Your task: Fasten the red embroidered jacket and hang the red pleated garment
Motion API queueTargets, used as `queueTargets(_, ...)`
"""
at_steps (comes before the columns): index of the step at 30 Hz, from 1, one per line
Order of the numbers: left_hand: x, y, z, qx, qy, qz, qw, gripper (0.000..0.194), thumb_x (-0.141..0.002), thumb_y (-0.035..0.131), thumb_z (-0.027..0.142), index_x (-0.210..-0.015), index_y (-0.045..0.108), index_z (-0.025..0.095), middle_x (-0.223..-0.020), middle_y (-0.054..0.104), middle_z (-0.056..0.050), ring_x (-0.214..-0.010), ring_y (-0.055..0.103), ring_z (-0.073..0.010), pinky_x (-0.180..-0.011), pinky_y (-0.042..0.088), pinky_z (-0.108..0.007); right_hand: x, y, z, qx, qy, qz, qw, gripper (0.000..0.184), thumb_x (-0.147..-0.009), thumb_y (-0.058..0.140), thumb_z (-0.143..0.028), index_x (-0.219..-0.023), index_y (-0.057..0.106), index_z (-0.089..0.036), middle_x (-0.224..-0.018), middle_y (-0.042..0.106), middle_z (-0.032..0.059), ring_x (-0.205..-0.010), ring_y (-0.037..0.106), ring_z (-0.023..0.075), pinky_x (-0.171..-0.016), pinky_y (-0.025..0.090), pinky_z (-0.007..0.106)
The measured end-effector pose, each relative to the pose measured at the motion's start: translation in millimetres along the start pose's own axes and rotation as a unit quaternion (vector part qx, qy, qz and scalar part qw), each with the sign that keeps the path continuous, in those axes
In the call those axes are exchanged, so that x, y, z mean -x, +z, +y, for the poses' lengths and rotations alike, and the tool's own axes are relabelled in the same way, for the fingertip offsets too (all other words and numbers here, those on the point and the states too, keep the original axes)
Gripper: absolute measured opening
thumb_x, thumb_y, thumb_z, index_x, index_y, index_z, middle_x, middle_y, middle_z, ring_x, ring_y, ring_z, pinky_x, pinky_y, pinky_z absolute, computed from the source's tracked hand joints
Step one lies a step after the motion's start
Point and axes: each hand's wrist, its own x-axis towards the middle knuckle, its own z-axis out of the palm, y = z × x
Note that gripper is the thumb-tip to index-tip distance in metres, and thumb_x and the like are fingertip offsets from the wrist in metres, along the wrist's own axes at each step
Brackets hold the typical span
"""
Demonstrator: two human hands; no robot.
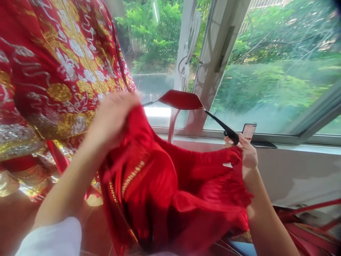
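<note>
Between your hands, the red garment [170, 185] hangs bunched: your left hand [113, 117] is closed on its upper edge, your right hand [246, 153] pinches the other side against the black end of a red hanger [183, 100]. Behind, an embroidered robe [53, 71] hangs by the window sill [293, 144].

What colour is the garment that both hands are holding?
Plain red garment with a thin gold beaded trim, seen in the head view.

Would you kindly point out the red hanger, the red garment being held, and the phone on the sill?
red hanger [182, 99], head view, on its padded red centre.
red garment [160, 185], head view, on the bunched cloth between the hands.
phone [249, 131], head view, on its lit screen.
</note>
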Motion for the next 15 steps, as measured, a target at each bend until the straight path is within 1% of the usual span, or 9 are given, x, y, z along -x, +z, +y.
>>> queueTargets(1, 3.8, 10.5, -9.3, -0.035, 0.018, -0.02, 0.999, 0.033, -0.08, 0.055, 0.038, -0.058, 0.039, 0.019, -0.05, 0.036, 0.004, -0.043, 0.031, -0.0069, -0.044, 0.022, -0.022, -1.8, 0.1, 0.3, -0.008, -0.004, 0.004, 1.0, 0.041, -0.069, 0.067, -0.055, -0.067, 0.041, -0.022, -0.05, 0.021, -0.0072, -0.039, 0.024, 0.0072, -0.038, 0.027, 0.021)
queueTargets(3, 8.6, 22.7, -32.6, -0.14, 0.062, -0.039, 0.987, 0.036, -0.08, 0.057, 0.03, -0.055, 0.034, 0.018, -0.049, 0.035, 0.004, -0.045, 0.031, -0.0071, -0.047, 0.022, -0.023, -4.8, -0.6, -0.2, -0.03, -0.011, 0.01, 0.999, 0.039, -0.072, 0.065, -0.053, -0.068, 0.043, -0.022, -0.049, 0.02, -0.0074, -0.038, 0.024, 0.0071, -0.038, 0.026, 0.021)
queueTargets(5, 11.7, 27.1, -52.0, -0.259, 0.091, -0.036, 0.961, 0.039, -0.084, 0.056, 0.031, -0.056, 0.033, 0.018, -0.05, 0.037, 0.003, -0.047, 0.034, -0.0085, -0.05, 0.024, -0.025, -5.9, -2.3, -2.7, -0.041, -0.018, 0.01, 0.999, 0.037, -0.074, 0.064, -0.052, -0.067, 0.044, -0.022, -0.048, 0.021, -0.0074, -0.038, 0.025, 0.0069, -0.038, 0.026, 0.02)
queueTargets(7, 14.1, 31.4, -58.0, -0.377, 0.081, -0.034, 0.922, 0.039, -0.088, 0.053, 0.04, -0.059, 0.039, 0.018, -0.05, 0.041, 0.001, -0.048, 0.04, -0.0117, -0.052, 0.025, -0.026, -5.0, -4.4, -6.6, -0.036, -0.022, 0.001, 0.999, 0.038, -0.072, 0.066, -0.052, -0.067, 0.046, -0.021, -0.048, 0.024, -0.0071, -0.038, 0.028, 0.0068, -0.038, 0.027, 0.019)
queueTargets(9, 13.8, 41.8, -48.6, -0.477, 0.07, -0.016, 0.876, 0.042, -0.091, 0.047, 0.05, -0.065, 0.05, 0.017, -0.054, 0.048, -0.003, -0.051, 0.049, -0.0173, -0.054, 0.029, -0.028, -3.3, -6.1, -10.7, -0.026, -0.024, -0.008, 0.999, 0.043, -0.063, 0.074, -0.053, -0.066, 0.047, -0.02, -0.047, 0.027, -0.0069, -0.038, 0.028, 0.0063, -0.037, 0.028, 0.019)
queueTargets(10, 11.5, 50.3, -39.8, -0.506, 0.085, 0.0, 0.858, 0.044, -0.092, 0.043, 0.053, -0.07, 0.055, 0.017, -0.059, 0.053, -0.006, -0.056, 0.053, -0.0205, -0.056, 0.032, -0.03, -2.6, -6.6, -12.5, -0.023, -0.024, -0.01, 0.999, 0.045, -0.059, 0.077, -0.053, -0.066, 0.048, -0.02, -0.046, 0.028, -0.007, -0.038, 0.028, 0.006, -0.036, 0.028, 0.019)
queueTargets(11, 7.2, 61.0, -29.9, -0.515, 0.119, 0.015, 0.849, 0.045, -0.093, 0.04, 0.053, -0.078, 0.06, 0.016, -0.065, 0.058, -0.009, -0.063, 0.057, -0.0235, -0.059, 0.036, -0.032, -2.2, -6.9, -14.2, -0.021, -0.026, -0.012, 0.999, 0.046, -0.057, 0.078, -0.053, -0.065, 0.048, -0.019, -0.045, 0.028, -0.0071, -0.038, 0.027, 0.0057, -0.036, 0.027, 0.019)
queueTargets(13, -7.0, 88.4, -12.1, -0.483, 0.241, 0.015, 0.842, 0.042, -0.094, 0.04, 0.051, -0.094, 0.064, 0.016, -0.083, 0.065, -0.012, -0.083, 0.061, -0.0274, -0.071, 0.042, -0.036, -2.0, -7.3, -17.1, -0.018, -0.041, -0.013, 0.999, 0.045, -0.059, 0.079, -0.052, -0.064, 0.049, -0.019, -0.044, 0.027, -0.0074, -0.038, 0.025, 0.0051, -0.036, 0.026, 0.018)
queueTargets(15, -25.7, 120.9, -3.1, -0.425, 0.373, -0.027, 0.824, 0.038, -0.092, 0.045, 0.049, -0.104, 0.064, 0.018, -0.095, 0.066, -0.013, -0.102, 0.058, -0.029, -0.089, 0.04, -0.04, -2.4, -7.9, -20.0, -0.002, -0.067, -0.02, 0.998, 0.045, -0.062, 0.077, -0.054, -0.064, 0.049, -0.019, -0.043, 0.026, -0.0076, -0.038, 0.024, 0.0047, -0.036, 0.025, 0.018)
